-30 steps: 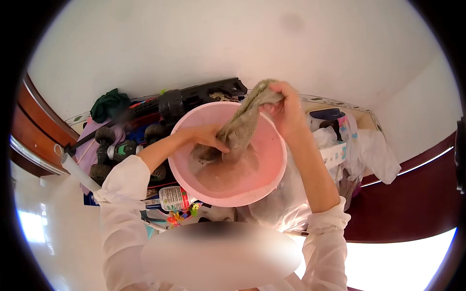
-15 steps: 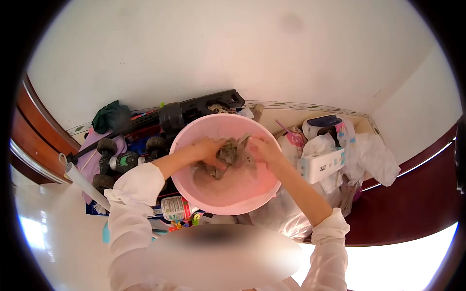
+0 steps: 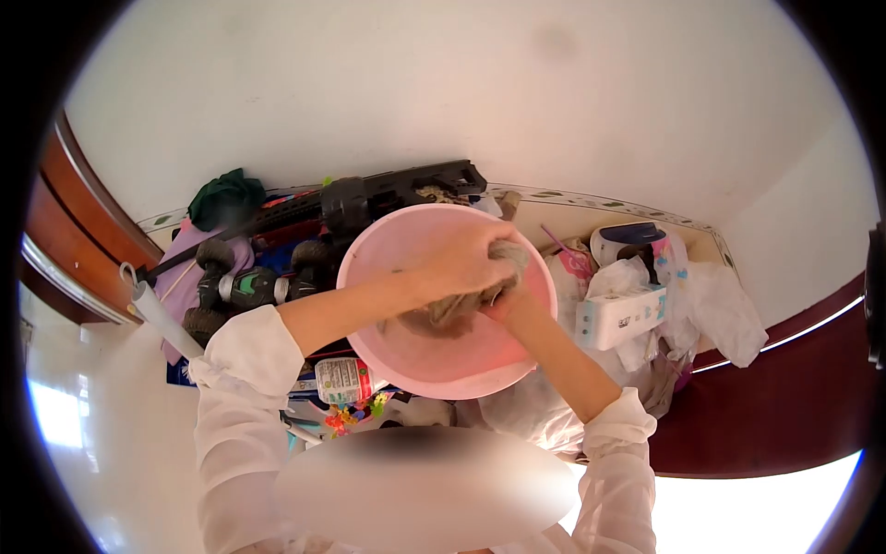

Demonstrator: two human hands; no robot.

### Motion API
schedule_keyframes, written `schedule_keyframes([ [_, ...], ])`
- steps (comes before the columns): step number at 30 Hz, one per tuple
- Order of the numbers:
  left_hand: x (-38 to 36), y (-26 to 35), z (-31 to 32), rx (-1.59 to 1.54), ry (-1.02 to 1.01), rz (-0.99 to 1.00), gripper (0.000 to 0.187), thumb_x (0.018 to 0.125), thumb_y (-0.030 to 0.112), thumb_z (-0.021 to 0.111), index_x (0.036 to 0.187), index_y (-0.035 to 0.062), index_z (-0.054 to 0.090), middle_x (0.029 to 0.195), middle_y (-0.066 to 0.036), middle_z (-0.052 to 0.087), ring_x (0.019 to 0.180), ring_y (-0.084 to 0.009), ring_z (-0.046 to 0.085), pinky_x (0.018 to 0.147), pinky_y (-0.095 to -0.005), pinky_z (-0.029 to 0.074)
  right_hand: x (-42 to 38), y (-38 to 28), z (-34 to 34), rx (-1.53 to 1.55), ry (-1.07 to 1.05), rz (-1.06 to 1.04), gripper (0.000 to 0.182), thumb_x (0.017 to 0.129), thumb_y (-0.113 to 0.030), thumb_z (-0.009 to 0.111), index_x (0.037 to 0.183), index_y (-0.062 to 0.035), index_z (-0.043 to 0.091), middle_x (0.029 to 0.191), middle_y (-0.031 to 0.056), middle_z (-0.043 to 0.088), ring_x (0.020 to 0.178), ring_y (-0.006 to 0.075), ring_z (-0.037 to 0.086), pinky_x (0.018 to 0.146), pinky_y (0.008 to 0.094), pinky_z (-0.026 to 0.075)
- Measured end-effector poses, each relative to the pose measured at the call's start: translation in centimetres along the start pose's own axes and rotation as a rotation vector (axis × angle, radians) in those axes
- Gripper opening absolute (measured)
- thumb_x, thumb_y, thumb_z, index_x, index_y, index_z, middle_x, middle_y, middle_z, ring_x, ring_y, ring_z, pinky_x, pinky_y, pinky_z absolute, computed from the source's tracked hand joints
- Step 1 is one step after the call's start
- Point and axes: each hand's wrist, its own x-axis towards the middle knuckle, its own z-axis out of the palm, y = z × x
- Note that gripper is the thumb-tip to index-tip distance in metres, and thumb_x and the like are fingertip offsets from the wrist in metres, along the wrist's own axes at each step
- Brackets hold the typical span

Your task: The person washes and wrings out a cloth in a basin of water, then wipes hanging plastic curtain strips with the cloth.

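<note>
A pink basin (image 3: 369,346) holds murky water. Over its right half, a wet grey-brown cloth (image 3: 452,309) is bunched between my hands, its lower part hanging toward the water. My left hand (image 3: 471,263) reaches across from the left and is closed over the top of the cloth. Just below it, my right hand (image 3: 509,303) grips the cloth from the right, close against the left one. The fingers of my right hand are partly hidden behind the cloth.
Left of the basin lie a toy vehicle with black wheels (image 3: 249,288), a long black toy gun (image 3: 397,192) and a labelled jar (image 3: 343,380). To the right are a white tissue pack (image 3: 623,319) and plastic bags (image 3: 720,305). A white wall (image 3: 443,92) rises behind.
My left hand has moved right and up, carrying the cloth from the basin's middle toward its right side. Both hands are now together on the cloth. The view has shifted slightly.
</note>
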Motion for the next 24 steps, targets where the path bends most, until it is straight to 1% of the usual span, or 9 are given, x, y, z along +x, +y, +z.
schedule_keyframes([
  [2, -0.5, -0.2, 1.3, 0.002, 0.008, 0.002, 0.020, 0.067, 0.012, 0.059, 0.085, 0.0027, 0.054, 0.077, -0.011, 0.055, 0.074, -0.0192, 0.054, 0.070, -0.0309, 0.043, -0.2, 0.0, 0.2, 0.134, -0.095, -0.030, 0.050, 0.088, -0.046, 0.041, 0.121, -0.0095, 0.044, 0.120, 0.0119, 0.048, 0.105, 0.0320, 0.049, 0.082, 0.0504, 0.045],
  [4, -0.8, -1.1, 2.4, 0.356, 0.242, 0.301, 0.023, 0.068, 0.015, 0.061, 0.087, 0.0035, 0.054, 0.090, -0.013, 0.056, 0.086, -0.0269, 0.053, 0.076, -0.0372, 0.041, -0.6, 0.0, 0.1, 0.146, -0.124, -0.046, 0.048, 0.088, -0.044, 0.041, 0.121, -0.0096, 0.044, 0.119, 0.0116, 0.048, 0.104, 0.0308, 0.050, 0.082, 0.0489, 0.045],
  [5, -0.9, -1.6, 2.2, 0.398, 0.149, 0.196, 0.033, 0.066, 0.018, 0.063, 0.094, 0.0042, 0.053, 0.102, -0.015, 0.054, 0.097, -0.0343, 0.048, 0.082, -0.0422, 0.039, -0.7, 0.0, 0.1, 0.130, -0.121, -0.045, 0.047, 0.088, -0.043, 0.042, 0.121, -0.0096, 0.045, 0.118, 0.0114, 0.049, 0.104, 0.0303, 0.050, 0.083, 0.0481, 0.045],
  [8, 0.0, -4.7, 2.4, 0.462, 0.318, 0.398, 0.045, 0.062, 0.020, 0.067, 0.101, 0.0042, 0.050, 0.100, -0.018, 0.055, 0.093, -0.0363, 0.050, 0.079, -0.0430, 0.040, -0.4, 0.8, -0.4, 0.079, -0.073, -0.052, 0.045, 0.088, -0.041, 0.043, 0.121, -0.0097, 0.045, 0.117, 0.0110, 0.050, 0.103, 0.0286, 0.051, 0.083, 0.0459, 0.046],
  [15, 1.1, -9.8, 0.8, 0.483, 0.230, 0.329, 0.055, 0.065, 0.019, 0.066, 0.112, 0.0042, 0.044, 0.094, -0.020, 0.057, 0.087, -0.0396, 0.053, 0.075, -0.0437, 0.042, 0.4, 1.7, 0.5, -0.166, 0.305, -0.224, 0.038, 0.088, -0.035, 0.046, 0.115, -0.0077, 0.050, 0.113, 0.0094, 0.054, 0.101, 0.0254, 0.053, 0.083, 0.0424, 0.045],
  [17, 0.7, -8.4, 0.3, 0.465, 0.148, 0.218, 0.053, 0.068, 0.021, 0.066, 0.113, 0.0030, 0.046, 0.096, -0.019, 0.058, 0.091, -0.0367, 0.054, 0.077, -0.0418, 0.043, 2.1, 1.8, -2.3, -0.592, 0.324, -0.355, 0.033, 0.085, -0.027, 0.051, 0.110, -0.0051, 0.052, 0.097, 0.0064, 0.059, 0.084, 0.0231, 0.057, 0.072, 0.0366, 0.047],
  [18, 0.6, -8.8, 0.2, 0.463, 0.148, 0.220, 0.053, 0.068, 0.021, 0.066, 0.113, 0.0030, 0.046, 0.096, -0.019, 0.058, 0.091, -0.0367, 0.054, 0.077, -0.0418, 0.043, 2.9, 1.5, -3.4, -0.593, 0.326, -0.356, 0.033, 0.085, -0.027, 0.051, 0.110, -0.0051, 0.052, 0.097, 0.0064, 0.059, 0.084, 0.0231, 0.057, 0.072, 0.0366, 0.047],
  [20, 0.5, -10.1, -0.1, 0.444, 0.216, 0.228, 0.049, 0.070, 0.023, 0.066, 0.112, 0.0040, 0.051, 0.101, -0.016, 0.059, 0.095, -0.0338, 0.055, 0.078, -0.0408, 0.043, 3.9, 0.8, -5.0, -1.344, 0.372, -0.581, 0.040, 0.087, -0.036, 0.045, 0.100, -0.0004, 0.057, 0.100, 0.0230, 0.058, 0.096, 0.0344, 0.055, 0.079, 0.0425, 0.043],
  [24, -0.6, -6.6, -2.8, 0.427, 0.046, 0.032, 0.049, 0.070, 0.029, 0.067, 0.112, 0.0063, 0.054, 0.104, -0.015, 0.059, 0.097, -0.0316, 0.055, 0.082, -0.0393, 0.043, -0.6, -1.7, -1.3, -1.452, 0.463, -0.763, 0.041, 0.085, -0.037, 0.047, 0.099, 0.0000, 0.056, 0.093, 0.0265, 0.057, 0.088, 0.0393, 0.054, 0.077, 0.0449, 0.043],
])
